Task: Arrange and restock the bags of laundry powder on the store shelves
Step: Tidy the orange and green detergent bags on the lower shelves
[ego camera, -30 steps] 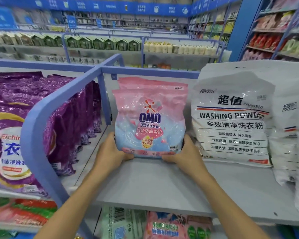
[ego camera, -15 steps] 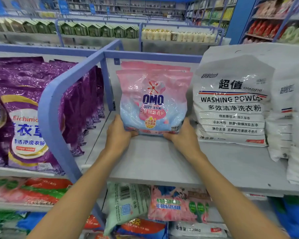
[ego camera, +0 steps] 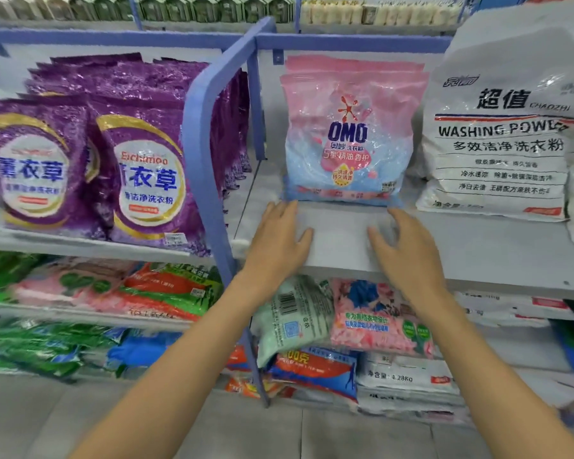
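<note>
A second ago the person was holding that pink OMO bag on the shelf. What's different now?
Both grips let go: the left hand and right hand released the bottom corners of the pink OMO bag and drew back toward the front edge of the shelf, fingers now spread open. The bag stays upright between the blue divider and the white washing powder bag; the purple bags are unmoved.

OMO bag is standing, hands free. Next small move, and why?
Probably lower the left hand to the pale green bag below: it leans barcode side out, while the OMO bag stands upright, ungripped; the right hand is open too.
</note>
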Demonstrator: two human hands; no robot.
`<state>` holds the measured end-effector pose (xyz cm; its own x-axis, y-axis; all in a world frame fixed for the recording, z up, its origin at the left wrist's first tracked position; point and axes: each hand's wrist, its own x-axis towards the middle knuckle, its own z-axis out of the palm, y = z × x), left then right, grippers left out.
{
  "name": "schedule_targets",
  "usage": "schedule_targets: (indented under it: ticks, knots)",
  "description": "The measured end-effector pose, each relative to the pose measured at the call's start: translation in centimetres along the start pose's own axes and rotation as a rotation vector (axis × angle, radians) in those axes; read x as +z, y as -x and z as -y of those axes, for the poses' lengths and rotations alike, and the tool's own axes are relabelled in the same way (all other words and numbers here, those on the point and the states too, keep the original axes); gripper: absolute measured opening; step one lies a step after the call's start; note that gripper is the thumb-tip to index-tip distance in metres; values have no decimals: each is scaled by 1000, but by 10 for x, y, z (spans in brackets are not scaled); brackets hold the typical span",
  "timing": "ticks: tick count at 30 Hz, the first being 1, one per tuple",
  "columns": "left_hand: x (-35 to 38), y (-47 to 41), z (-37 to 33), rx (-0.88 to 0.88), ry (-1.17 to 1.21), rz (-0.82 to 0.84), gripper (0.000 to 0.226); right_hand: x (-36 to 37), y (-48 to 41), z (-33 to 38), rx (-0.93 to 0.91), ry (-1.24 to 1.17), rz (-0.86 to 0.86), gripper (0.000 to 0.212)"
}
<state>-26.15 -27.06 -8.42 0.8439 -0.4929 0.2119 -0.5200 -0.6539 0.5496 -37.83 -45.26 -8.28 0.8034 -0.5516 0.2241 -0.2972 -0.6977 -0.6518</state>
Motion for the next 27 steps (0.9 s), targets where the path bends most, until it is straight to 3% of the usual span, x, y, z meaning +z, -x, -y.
schedule_targets:
  ticks: [4,9,14,27]
  knots:
    - [-8,48,-6,63,-85,54,60,-7,44,13,-56,92,53,58]
    - [-18,120,-10,77,-141,-68,54,-20,96,19,-75,96,59,62]
    - [-35,192,1,-80,-143,-117,55,-22,140,27,-168,56,91,56]
    - [-82,324,73,-356,-214,-194,52,43,221,84,-278,-55,368,46]
